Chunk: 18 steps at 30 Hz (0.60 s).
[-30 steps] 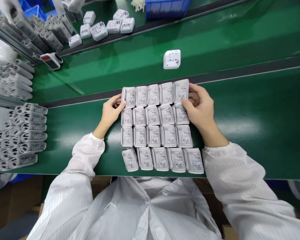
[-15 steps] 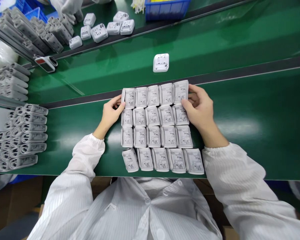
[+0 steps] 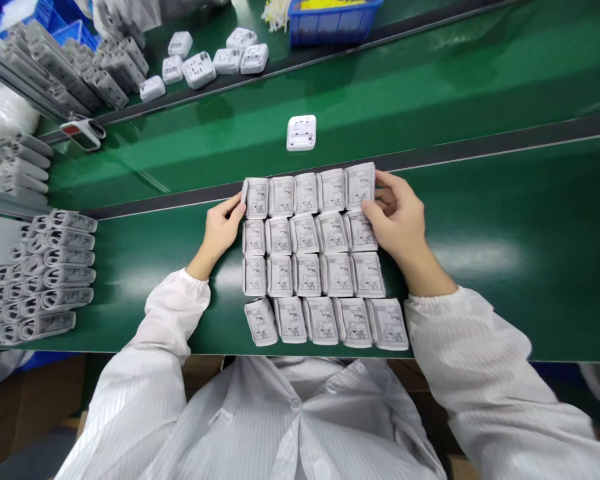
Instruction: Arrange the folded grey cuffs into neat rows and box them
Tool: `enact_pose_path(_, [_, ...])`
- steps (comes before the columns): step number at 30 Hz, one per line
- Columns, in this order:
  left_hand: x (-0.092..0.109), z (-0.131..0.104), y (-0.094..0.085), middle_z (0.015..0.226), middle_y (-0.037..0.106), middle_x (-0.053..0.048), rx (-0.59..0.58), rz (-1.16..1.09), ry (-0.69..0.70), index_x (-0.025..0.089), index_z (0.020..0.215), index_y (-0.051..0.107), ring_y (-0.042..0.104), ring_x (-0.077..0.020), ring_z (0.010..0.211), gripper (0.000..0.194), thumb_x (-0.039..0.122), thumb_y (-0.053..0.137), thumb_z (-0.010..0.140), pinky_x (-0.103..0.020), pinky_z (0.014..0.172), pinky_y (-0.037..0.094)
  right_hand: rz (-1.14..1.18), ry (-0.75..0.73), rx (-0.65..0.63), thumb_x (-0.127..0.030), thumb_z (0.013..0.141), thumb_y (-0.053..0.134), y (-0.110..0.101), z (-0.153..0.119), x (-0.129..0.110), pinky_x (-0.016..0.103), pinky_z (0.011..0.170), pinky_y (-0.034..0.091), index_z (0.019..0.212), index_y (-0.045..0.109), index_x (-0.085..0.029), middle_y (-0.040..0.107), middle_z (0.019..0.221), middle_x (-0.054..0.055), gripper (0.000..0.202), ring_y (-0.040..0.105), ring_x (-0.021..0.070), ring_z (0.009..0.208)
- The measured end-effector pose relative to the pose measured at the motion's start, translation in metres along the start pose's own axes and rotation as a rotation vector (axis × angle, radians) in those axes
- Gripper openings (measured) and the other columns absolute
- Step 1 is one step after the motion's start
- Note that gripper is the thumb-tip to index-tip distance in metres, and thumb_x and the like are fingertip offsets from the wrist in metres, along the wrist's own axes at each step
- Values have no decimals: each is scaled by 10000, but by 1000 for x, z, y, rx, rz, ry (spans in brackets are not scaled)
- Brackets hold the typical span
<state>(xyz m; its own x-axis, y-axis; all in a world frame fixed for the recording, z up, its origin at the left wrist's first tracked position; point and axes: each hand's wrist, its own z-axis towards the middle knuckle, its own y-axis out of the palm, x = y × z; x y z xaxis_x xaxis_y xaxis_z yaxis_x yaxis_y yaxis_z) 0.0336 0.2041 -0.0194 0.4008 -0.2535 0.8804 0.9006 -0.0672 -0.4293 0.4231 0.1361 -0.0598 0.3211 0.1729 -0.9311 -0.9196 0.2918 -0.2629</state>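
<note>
Several folded paper leaflets with line drawings lie in four rows on the green worktop, in front of my body. My left hand [image 3: 223, 229] pinches the left end of the far row, thumb and fingers on the end folded leaflet [image 3: 257, 198]. At the other end of that row, my right hand [image 3: 400, 213] grips the rightmost folded leaflet [image 3: 361, 185], thumb on its near side and fingers curled behind its edge. The far row sits between both hands. The nearest row of leaflets [image 3: 321, 321] fans slightly, its left one tilted.
Beyond a dark rail, a white socket adapter [image 3: 301, 133] lies on the green belt. More white adapters [image 3: 199, 70] and a blue bin [image 3: 333, 23] stand on the far shelf. Stacked folded leaflets [image 3: 70, 257] fill the left side. A co-worker's gloved hand [image 3: 117, 20] is at the upper left.
The white adapter on the belt has shifted left and slightly nearer. My left hand and the far row's left end have moved slightly left; my right hand has barely moved.
</note>
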Motion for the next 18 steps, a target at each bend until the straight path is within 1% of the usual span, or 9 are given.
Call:
enact_pose_path(3, [2,0,-1,1459,844,-48,-8,-2,2,288,1372,891,809,-322,1407,471,605,719,1068,-504,1237,651,-5,7,-2,-710,940,824,0,0,0,621,1042,755,1528,700,-419,775,1532,106,668,838,390,1231])
enact_pose_path(9, [6,0,-2,1462,838,-44,-12,9,-5,288,1380,885,812,-307,1405,448,559,700,1076,-486,1233,654,-18,9,0,-683,946,819,0,0,0,618,1067,745,1537,687,-419,764,1545,107,661,836,385,1241])
enact_pose_path(14, [4,1,-2,1455,847,-41,-12,15,-17,301,1373,887,816,-299,1393,479,630,712,1071,-470,1229,656,-35,23,0,-711,942,808,1,0,-1,614,1064,745,1545,677,-410,761,1552,113,686,834,387,1239])
enact_pose_path(18, [0,0,1,1433,858,-64,12,6,3,301,1356,894,837,-320,1340,526,695,734,1048,-508,1204,670,-17,17,-2,-722,939,813,1,0,0,626,1062,747,1537,686,-430,758,1559,103,678,832,389,1238])
